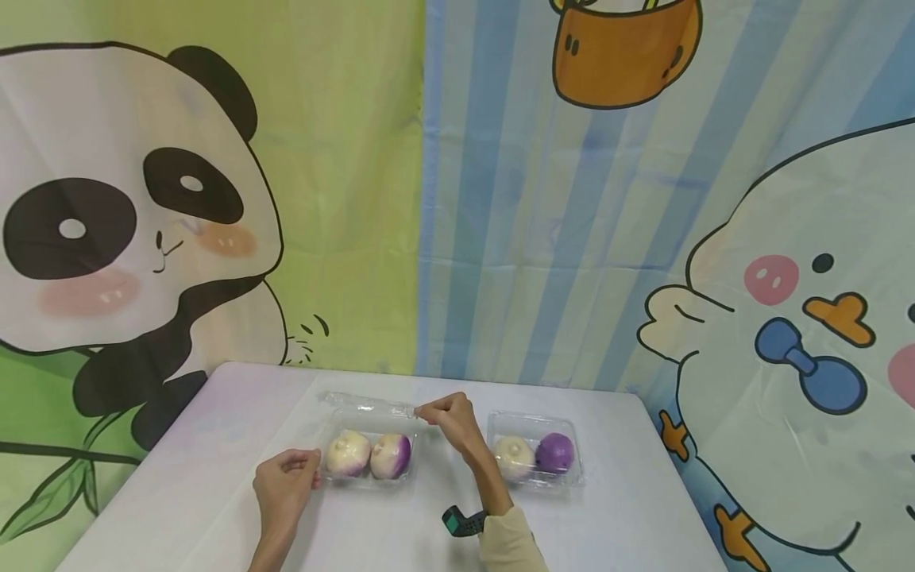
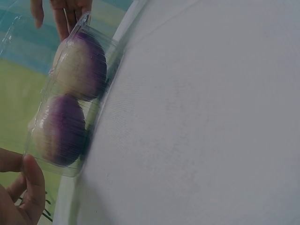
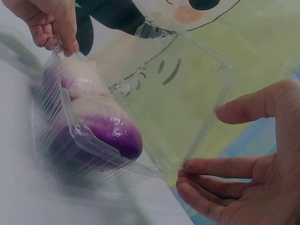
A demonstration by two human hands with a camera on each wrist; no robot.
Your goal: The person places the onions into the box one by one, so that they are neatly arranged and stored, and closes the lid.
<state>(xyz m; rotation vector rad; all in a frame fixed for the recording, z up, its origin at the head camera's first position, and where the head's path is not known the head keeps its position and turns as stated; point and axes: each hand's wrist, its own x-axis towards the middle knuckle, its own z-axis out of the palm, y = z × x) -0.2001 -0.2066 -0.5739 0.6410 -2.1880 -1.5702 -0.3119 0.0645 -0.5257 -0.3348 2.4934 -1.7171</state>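
A clear plastic clamshell box (image 1: 368,481) stands on the table with its lid (image 1: 368,403) raised at the back. Inside sit two white-and-purple turnips, a left one (image 1: 348,454) and a right one (image 1: 391,456). At the box's left side, my left hand (image 1: 286,485) pinches the rim between thumb and fingers; the right wrist view shows this grip on the corner. My right hand (image 3: 253,154) is at the lid's right edge. Its thumb and fairly straight fingers are spread apart, with the tips touching or very near the plastic.
To the right stands a second clear box (image 1: 577,477), holding a whitish round vegetable (image 1: 514,457) and a purple one (image 1: 554,453). Both boxes rest on a white table (image 1: 629,516). Behind it hangs a cartoon-printed curtain (image 1: 357,199). A dark band with a device (image 1: 463,522) circles the right wrist.
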